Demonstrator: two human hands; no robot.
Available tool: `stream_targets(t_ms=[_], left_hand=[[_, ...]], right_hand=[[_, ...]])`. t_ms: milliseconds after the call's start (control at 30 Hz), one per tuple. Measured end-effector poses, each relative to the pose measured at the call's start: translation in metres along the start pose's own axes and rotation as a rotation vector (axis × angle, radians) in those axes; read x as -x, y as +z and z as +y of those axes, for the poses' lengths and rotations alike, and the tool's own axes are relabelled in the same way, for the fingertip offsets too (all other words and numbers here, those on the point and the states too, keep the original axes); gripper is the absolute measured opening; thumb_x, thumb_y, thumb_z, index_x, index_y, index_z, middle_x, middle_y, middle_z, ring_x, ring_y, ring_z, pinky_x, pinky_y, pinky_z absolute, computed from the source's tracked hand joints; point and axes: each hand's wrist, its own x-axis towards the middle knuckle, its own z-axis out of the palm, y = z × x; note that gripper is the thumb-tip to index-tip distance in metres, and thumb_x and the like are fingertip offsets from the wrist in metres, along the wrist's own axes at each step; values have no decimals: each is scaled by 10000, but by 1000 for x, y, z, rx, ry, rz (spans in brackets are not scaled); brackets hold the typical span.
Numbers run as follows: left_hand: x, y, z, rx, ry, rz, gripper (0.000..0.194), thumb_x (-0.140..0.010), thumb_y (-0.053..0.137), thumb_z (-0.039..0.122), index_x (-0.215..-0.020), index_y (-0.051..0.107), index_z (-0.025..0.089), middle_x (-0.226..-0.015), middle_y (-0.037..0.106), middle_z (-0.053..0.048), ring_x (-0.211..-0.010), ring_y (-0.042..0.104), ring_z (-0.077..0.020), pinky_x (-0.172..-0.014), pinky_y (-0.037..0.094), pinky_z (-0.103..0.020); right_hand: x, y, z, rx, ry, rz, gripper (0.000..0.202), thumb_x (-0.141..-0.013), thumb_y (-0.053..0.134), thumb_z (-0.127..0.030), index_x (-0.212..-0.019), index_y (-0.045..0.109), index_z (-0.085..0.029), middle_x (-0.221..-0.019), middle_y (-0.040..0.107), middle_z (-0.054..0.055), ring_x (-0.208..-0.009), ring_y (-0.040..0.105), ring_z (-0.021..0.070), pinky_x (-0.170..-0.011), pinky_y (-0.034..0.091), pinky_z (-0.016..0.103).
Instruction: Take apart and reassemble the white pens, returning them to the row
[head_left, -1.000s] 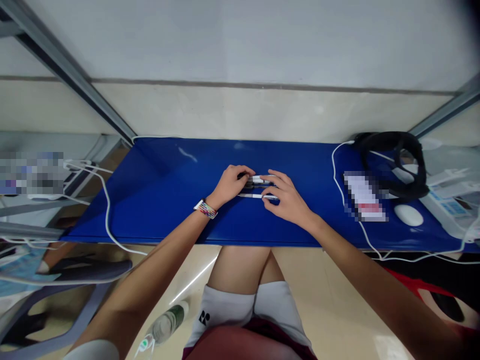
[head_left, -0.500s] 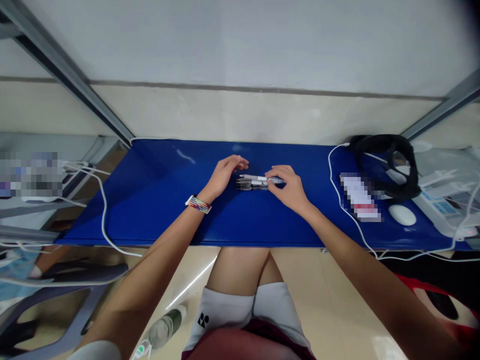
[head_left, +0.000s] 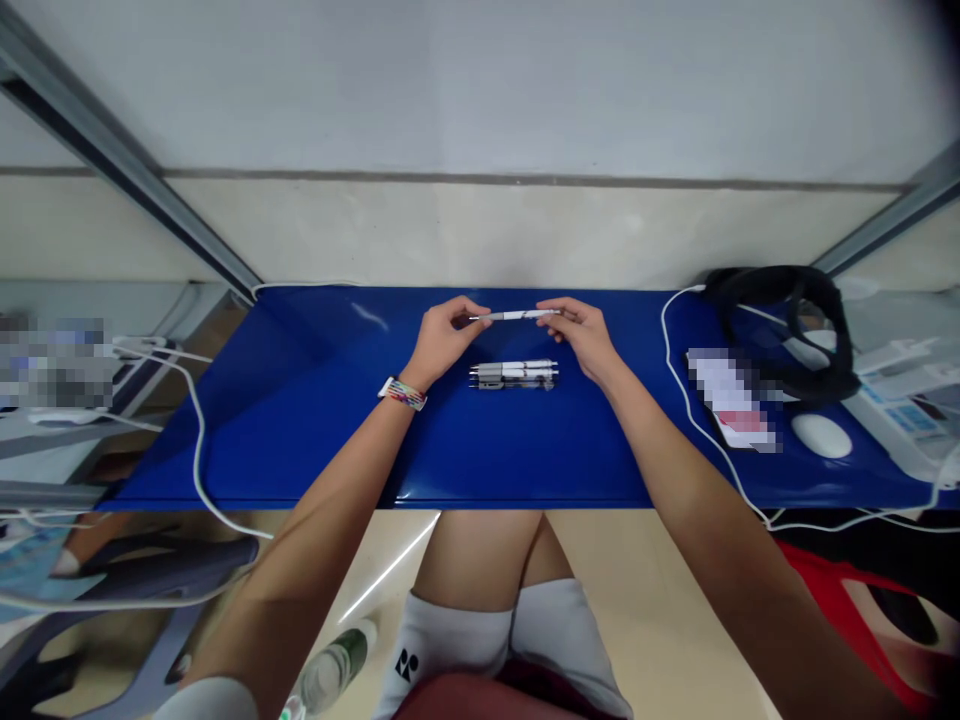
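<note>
Between my two hands a white pen is held level, lying left to right just above the table. My left hand pinches its left, tip end between thumb and fingers. At the other end my right hand grips it the same way. Nearer to me, several pens rest side by side on the blue tabletop, white ones behind and darker ones in front. A colourful woven band is on my left wrist.
On the table's right are a black headset-like strap, a blurred-out phone, a white mouse and a white cable. Grey metal posts frame the table. A bottle lies on the floor.
One white pen has come up from the group and moved away from me, now held by both hands. My left hand, empty before, has closed on its left end.
</note>
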Motion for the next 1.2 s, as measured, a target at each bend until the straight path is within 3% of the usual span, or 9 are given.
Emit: stream_targets(t_ms=[367, 533, 700, 867, 1033, 1067, 1133, 1167, 1200], left_hand=[[13, -1, -6, -41, 0, 43, 171, -919, 844, 369, -996, 837, 217, -1021, 862, -64, -910, 770, -232, -909, 594, -396], [11, 1, -8, -14, -23, 28, 199, -895, 869, 383, -992, 857, 210, -976, 862, -70, -873, 766, -224, -863, 588, -376], [7, 4, -8, 132, -82, 2, 250, -918, 840, 438, -958, 829, 191, -784, 797, -46, -723, 714, -178, -756, 572, -324], [2, 1, -7, 64, -71, 15, 432, -980, 766, 577, -765, 756, 203, -644, 700, -20, -615, 611, -149, -659, 499, -295], [4, -3, -7, -103, -93, -62, 674, -1082, 576, 662, -603, 702, 206, -490, 554, -7, -503, 514, -134, -586, 403, -308], [4, -2, -7, -108, -87, -57, 621, -1073, 606, 643, -649, 729, 206, -510, 573, -5, -518, 529, -137, -593, 409, -307], [4, -1, -9, -72, -31, -18, 332, -984, 779, 538, -901, 809, 218, -638, 666, 1, -610, 595, -150, -638, 455, -302], [4, 0, -10, -38, 7, 0, 262, -917, 858, 458, -1045, 812, 234, -724, 709, 3, -670, 625, -158, -672, 482, -302], [4, 0, -12, -6, 38, 9, 319, -865, 899, 384, -1135, 798, 249, -799, 736, 1, -719, 645, -163, -704, 501, -305]], right_hand=[[5, -4, 12, -2, 1, 0, 339, -764, 929, -451, -1028, 893, -241, -872, 843, 63, -757, 693, 198, -657, 545, 336], [2, -9, 19, -72, 13, 7, 348, -728, 978, -436, -999, 901, -231, -883, 852, 80, -773, 735, 210, -732, 602, 371], [-1, -12, 26, -93, -23, -19, 312, -728, 997, -410, -985, 914, -253, -859, 849, 61, -755, 730, 202, -747, 608, 378], [0, -12, 24, -68, -54, -52, 338, -748, 996, -461, -1012, 912, -268, -856, 840, 49, -791, 741, 214, -795, 632, 400], [1, -13, 20, -110, -29, -85, 393, -728, 1016, -508, -1021, 900, -274, -902, 844, 50, -839, 766, 222, -828, 650, 408], [1, -13, 20, -114, -21, -81, 402, -724, 1018, -515, -1020, 897, -272, -906, 844, 50, -840, 767, 222, -828, 652, 408], [0, -12, 21, -119, -5, -67, 425, -711, 1020, -529, -1016, 890, -265, -920, 846, 54, -840, 768, 220, -826, 653, 407], [0, -12, 21, -124, 3, -59, 437, -698, 1024, -534, -1010, 886, -260, -924, 848, 55, -834, 767, 219, -820, 652, 405], [0, -11, 21, -132, 10, -53, 447, -685, 1028, -537, -1002, 882, -257, -925, 848, 56, -827, 765, 216, -813, 651, 402]])
